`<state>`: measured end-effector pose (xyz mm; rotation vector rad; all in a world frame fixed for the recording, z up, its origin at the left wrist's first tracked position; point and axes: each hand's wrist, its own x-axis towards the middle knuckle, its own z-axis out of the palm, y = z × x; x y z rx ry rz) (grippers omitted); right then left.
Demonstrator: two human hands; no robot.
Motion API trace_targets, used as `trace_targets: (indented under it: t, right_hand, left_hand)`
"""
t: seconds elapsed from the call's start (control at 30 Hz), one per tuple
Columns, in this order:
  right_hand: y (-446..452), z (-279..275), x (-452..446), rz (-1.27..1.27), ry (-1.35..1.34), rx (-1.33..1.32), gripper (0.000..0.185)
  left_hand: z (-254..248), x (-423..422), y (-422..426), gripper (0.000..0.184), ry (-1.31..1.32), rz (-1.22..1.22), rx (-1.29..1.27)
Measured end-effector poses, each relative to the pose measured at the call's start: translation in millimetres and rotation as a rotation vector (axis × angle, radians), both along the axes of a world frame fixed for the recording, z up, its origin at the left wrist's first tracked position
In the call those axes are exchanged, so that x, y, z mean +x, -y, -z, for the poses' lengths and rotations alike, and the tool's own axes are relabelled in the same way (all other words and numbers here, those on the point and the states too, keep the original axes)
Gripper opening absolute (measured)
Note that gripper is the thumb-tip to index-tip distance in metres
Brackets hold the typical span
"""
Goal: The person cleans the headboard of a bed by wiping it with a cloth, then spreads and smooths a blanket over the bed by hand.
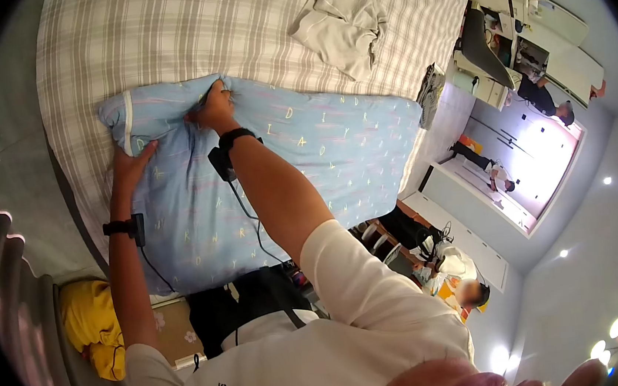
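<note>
A light blue quilt (pixel 319 140), printed with small yellow and white letters, lies folded across the bed in the head view. Its left end is bunched up and shows a white strip along the edge. My left hand (pixel 130 168) grips this end near the strip, thumb on top and the other fingers hidden beneath the cloth. At the quilt's far edge, my right hand (pixel 216 111) is closed on a gathered fold, its fingertips partly buried in the fabric. Both wrists wear black straps with small devices and cables.
A plaid sheet (pixel 161 43) covers the bed, with a crumpled beige garment (pixel 345 22) on it. A yellow cloth item (pixel 93 325) lies at lower left. Grey curtains (pixel 15 310) hang on the left. Desks, a dark chair (pixel 483 50) and several people stand to the right.
</note>
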<state>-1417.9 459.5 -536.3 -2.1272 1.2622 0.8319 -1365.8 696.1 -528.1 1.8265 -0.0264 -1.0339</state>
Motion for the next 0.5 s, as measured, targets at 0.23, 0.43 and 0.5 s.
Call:
trace_targets:
  t: [0.23,0.43,0.5]
  right_hand:
    - [1.3,8.9,-2.2,0.056,-0.004,0.003,0.098]
    - [8.3,30.7,-12.1,0.014,0.047,0.106,0.107]
    - [11.3,46.6,-21.3,-0.076,0.160,0.038,0.109]
  left_hand:
    - [31.6,2.6,-0.6,0.077,0.103,-0.045,-0.018]
    - [7.9,-6.5,-0.2,0.085,0.236,-0.132,0.190]
    - [-5.3,-9.4,-10.1,0.086,0.190,-0.129,0.236]
